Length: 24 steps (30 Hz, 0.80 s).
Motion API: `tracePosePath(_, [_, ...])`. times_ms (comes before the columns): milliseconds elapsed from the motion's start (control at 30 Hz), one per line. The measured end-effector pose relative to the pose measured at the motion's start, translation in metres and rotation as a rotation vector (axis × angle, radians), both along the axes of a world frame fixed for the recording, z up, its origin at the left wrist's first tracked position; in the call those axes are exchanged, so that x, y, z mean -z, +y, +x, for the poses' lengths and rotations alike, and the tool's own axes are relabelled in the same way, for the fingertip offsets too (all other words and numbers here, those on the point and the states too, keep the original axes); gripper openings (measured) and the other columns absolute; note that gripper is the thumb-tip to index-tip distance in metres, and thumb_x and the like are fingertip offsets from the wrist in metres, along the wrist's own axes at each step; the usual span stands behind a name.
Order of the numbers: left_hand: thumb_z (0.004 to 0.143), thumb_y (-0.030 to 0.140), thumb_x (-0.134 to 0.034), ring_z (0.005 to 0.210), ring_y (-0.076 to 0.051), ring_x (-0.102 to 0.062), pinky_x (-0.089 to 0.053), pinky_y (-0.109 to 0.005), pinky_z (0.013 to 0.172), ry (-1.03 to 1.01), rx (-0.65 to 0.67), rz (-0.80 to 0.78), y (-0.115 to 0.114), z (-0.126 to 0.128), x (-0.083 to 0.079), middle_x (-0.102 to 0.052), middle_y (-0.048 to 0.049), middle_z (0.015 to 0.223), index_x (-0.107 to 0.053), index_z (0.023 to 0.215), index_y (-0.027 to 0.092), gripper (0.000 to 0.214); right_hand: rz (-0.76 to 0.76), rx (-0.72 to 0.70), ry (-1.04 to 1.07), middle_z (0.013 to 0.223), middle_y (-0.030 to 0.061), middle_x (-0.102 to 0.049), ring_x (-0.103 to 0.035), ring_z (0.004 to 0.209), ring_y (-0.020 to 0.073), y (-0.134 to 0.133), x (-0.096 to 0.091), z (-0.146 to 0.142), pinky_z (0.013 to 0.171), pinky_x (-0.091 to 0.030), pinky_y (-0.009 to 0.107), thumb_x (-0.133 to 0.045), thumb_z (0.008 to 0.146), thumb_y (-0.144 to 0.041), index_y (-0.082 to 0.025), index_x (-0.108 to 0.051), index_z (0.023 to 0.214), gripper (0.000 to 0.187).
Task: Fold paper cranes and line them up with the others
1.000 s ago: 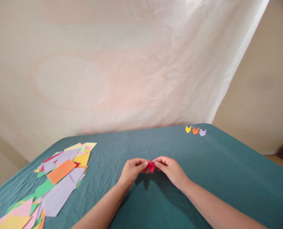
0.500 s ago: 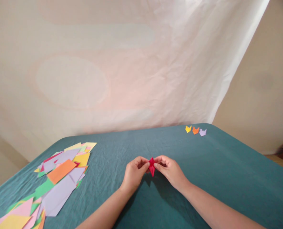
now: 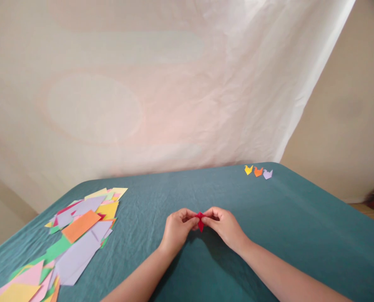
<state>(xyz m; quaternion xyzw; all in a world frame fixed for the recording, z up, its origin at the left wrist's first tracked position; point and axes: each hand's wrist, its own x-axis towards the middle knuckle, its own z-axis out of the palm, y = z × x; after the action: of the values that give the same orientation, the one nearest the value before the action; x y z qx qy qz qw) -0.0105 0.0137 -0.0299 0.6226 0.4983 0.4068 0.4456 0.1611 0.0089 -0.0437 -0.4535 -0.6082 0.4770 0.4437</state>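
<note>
A small folded piece of red paper [image 3: 200, 225], pointed at its lower end, is pinched between both hands over the middle of the table. My left hand [image 3: 179, 228] grips its left side between thumb and fingers. On the opposite side, my right hand [image 3: 223, 228] holds it the same way. The thumbs almost meet and cover much of the paper's middle, and the fingertips behind it are partly hidden.
Three folded paper cranes, yellow [image 3: 249, 170], orange [image 3: 258, 172] and lilac [image 3: 268, 174], lie in a row near the far right edge. Coloured paper sheets [image 3: 78, 258] spread across the left side of the green tablecloth [image 3: 300, 235]. Behind hangs a pale sheet [image 3: 174, 92].
The thumbs have moved closer together over the red paper. Its upper tip has come down, so the paper looks shorter than before. Both hands otherwise stay in place.
</note>
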Motion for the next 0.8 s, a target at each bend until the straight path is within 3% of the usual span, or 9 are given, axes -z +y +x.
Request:
tracePosePath(500, [0.071,0.032,-0.066,0.055,-0.013,-0.058,-0.044,-0.022,0.055,-0.013,0.009,-0.055,-0.004,0.004,-0.009,-0.066,-0.0026,0.059,-0.065,0.069,0.014,0.018,0.091,-0.007,-0.084,0.076,0.0030,-0.069,-0.061,0.069,0.0165,-0.004,-0.007,-0.001,0.065,-0.045,0.025,-0.057,0.082,-0.034,-0.018,-0.067,0.080,0.019])
tracePosePath(800, [0.070,0.034,-0.068,0.051,-0.012,-0.056,-0.042,-0.022,0.054,-0.040,-0.018,-0.072,-0.001,0.002,-0.009,-0.065,-0.0030,0.056,-0.065,0.065,0.013,0.021,0.001,0.030,-0.038,0.070,0.0018,-0.067,-0.058,0.063,0.0155,-0.002,-0.006,0.001,0.059,-0.041,0.024,-0.061,0.077,-0.039,-0.017,-0.066,0.074,0.023])
